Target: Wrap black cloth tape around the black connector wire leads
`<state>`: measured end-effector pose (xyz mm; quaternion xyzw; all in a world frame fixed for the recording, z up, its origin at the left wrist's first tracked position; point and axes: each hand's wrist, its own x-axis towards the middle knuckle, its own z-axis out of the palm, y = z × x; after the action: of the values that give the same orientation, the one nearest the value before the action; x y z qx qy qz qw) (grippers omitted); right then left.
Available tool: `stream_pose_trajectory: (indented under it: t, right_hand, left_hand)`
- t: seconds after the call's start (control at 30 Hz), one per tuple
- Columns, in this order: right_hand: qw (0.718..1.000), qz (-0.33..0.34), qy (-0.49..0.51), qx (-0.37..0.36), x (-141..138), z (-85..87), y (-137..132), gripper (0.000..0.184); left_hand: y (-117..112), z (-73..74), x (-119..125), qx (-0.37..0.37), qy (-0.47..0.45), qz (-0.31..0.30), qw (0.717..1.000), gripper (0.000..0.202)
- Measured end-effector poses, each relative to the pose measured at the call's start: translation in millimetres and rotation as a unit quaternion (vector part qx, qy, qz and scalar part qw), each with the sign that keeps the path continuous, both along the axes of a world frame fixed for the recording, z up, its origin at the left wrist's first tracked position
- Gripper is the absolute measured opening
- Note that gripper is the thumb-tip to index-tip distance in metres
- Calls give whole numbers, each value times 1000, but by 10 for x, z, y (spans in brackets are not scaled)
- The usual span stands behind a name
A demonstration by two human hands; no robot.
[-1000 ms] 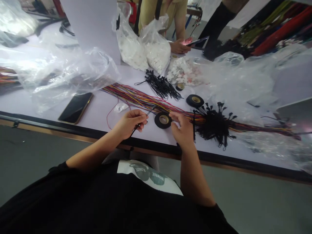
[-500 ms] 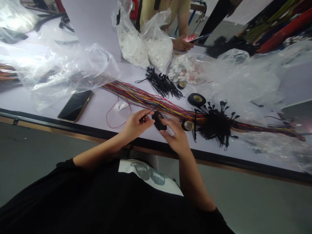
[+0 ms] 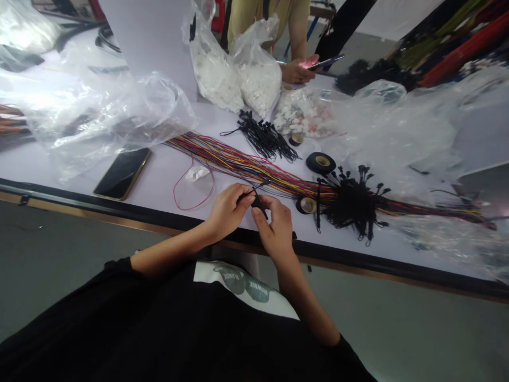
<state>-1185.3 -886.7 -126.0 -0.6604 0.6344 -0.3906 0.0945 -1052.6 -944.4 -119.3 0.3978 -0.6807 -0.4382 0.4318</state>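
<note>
My left hand is closed in a pinch on a thin black wire near the table's front edge. My right hand is closed round a black tape roll, which sits between both hands against the wire. Just behind them lies a long bundle of coloured wires, running left to right into a bunch of black connectors. A loose red wire loops on the table left of my left hand.
A phone lies face up at the left. Two more tape rolls and a pile of black ties lie behind the wires. Clear plastic bags and bags of white parts crowd the back. Another person's hand holds a phone across the table.
My right hand picked the black tape roll up off the table and brought it to my left hand. Both hands have drawn together nearer the front edge.
</note>
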Motion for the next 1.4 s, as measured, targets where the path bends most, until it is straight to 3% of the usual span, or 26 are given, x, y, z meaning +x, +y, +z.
stream_pose_trajectory:
  t: [0.1,0.2,0.33,0.4,0.5,0.63,0.97,1.1,1.27,1.4]
  right_hand:
    - [999,-15,31,16,-7,46,-49,37]
    - [998,-15,49,30,-62,86,-105,26]
    - [995,-1,-87,42,-95,141,-115,20]
    - [988,12,-142,53,-70,180,-93,17]
    - [986,20,-154,54,-10,230,-69,16]
    - [994,3,-103,34,33,246,-96,19]
    - [999,-12,-28,37,27,210,-145,26]
    - [999,-16,38,25,34,215,-113,28]
    - [983,-52,174,-8,15,272,-51,29]
    - [979,-16,193,-70,-25,239,-116,36]
  left_hand:
    - [29,59,2,63,17,-32,997,7]
    - [50,119,0,136,51,-58,988,4]
    - [43,140,-10,250,173,-65,950,18]
    - [28,116,-16,282,217,-65,932,15]
    - [10,72,-26,269,228,-82,932,3]
    - [22,79,-33,234,187,-88,950,8]
    - [39,25,34,63,96,-64,991,4]
    - [27,-17,20,80,121,-42,989,13]
    - [-16,31,-20,216,243,-70,943,25]
    - [-69,77,-24,327,308,-137,883,46]
